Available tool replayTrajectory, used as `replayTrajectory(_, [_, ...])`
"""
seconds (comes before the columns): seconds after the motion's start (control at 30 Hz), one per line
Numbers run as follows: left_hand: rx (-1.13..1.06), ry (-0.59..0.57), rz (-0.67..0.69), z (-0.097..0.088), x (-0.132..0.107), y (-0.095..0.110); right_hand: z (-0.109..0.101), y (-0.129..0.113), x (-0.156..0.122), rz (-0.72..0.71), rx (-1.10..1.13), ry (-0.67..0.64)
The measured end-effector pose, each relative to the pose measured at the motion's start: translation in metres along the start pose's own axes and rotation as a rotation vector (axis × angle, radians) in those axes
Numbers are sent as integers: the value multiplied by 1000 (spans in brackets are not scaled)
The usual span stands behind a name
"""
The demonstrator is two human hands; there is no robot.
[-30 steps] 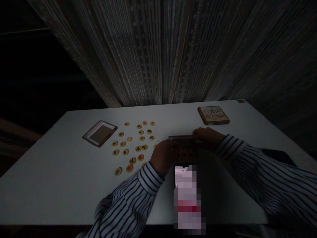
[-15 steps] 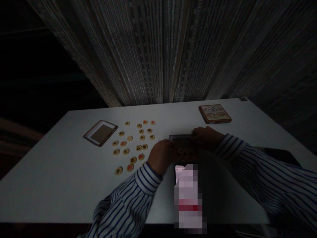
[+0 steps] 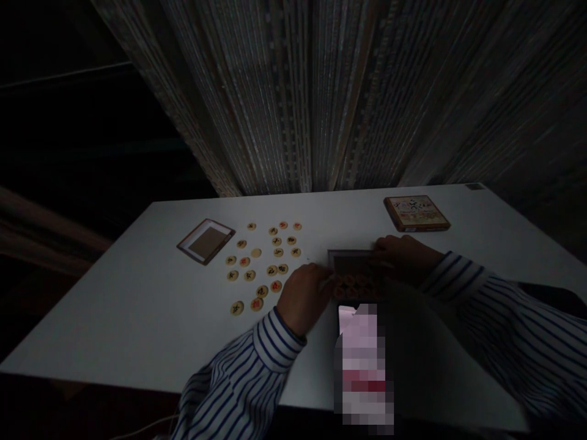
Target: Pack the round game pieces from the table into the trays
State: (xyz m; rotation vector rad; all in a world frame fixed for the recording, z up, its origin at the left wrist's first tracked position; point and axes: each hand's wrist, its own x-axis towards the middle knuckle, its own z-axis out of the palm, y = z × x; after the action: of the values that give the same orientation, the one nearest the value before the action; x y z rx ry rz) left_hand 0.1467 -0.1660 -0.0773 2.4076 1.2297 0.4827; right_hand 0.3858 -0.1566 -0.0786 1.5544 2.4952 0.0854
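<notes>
Shadow swallows the fingertips of the left hand and right hand at the box, leaving any marks on the xiangqi pieces inside unreadable, while coarse blocks mask most of the smartphone and the view's edges crop both striped sleeves.

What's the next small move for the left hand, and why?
Probably reach for the loose red-marked disc: it lies just left of the left hand, while the dark box appears to have bare space beyond its rows of discs. The right hand, at the box's far right, could steady it.
</notes>
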Motion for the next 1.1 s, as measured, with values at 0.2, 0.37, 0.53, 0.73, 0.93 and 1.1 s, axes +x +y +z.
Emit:
replayTrajectory(0.2, [-55, 16, -23, -11, -36, -14, 1, -8, 0, -86, 33, 205])
replayTrajectory(0.37, [-91, 103, -72, -25, -70, -41, -4, -35, 6, -221, 126, 259])
replayTrajectory(0.53, [-92, 227, -166, -34, -102, -68, -7, -64, 13, -355, 214, 277])
replayTrajectory(0.73, [-62, 411, -202, -24, -123, -79, 0, -95, 15, -309, 217, 292])
replayTrajectory(0.93, [0, 465, -224, -15, -129, -77, -3, -112, 16, -360, 201, 202])
replayTrajectory(1.1, [44, 466, -216, -13, -128, -79, -10, -123, 26, -366, 213, 77])
